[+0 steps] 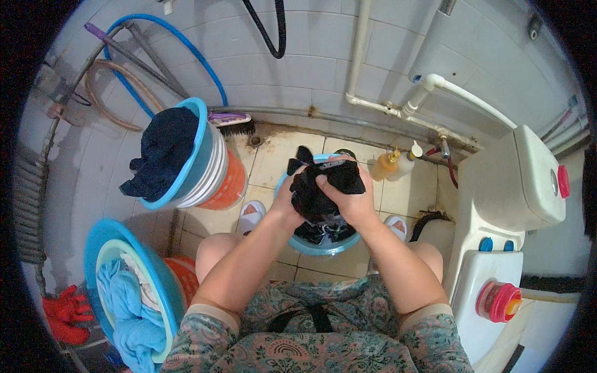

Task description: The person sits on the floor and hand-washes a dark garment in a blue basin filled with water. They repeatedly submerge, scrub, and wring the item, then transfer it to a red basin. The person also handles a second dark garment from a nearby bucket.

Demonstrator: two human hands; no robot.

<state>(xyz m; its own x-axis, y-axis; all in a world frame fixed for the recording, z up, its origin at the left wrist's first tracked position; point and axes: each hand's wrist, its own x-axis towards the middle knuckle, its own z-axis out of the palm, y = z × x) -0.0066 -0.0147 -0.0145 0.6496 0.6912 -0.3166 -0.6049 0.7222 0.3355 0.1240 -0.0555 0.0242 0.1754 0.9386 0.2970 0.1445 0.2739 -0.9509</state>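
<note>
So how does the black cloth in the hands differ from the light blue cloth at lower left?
The black cloth is dark, the light blue cloth pale. The black cloth is gripped by the left hand and right hand; the light blue cloth lies untouched in a pale green basin. Both are bunched up.

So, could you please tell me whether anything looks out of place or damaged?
Mildly, yes. The dark navy fabric at left seems to hang over the rim of its light-blue plastic tub, not fully contained. Brown staining marks the cream tiled floor by the back wall, while other tiles look paler.
</note>
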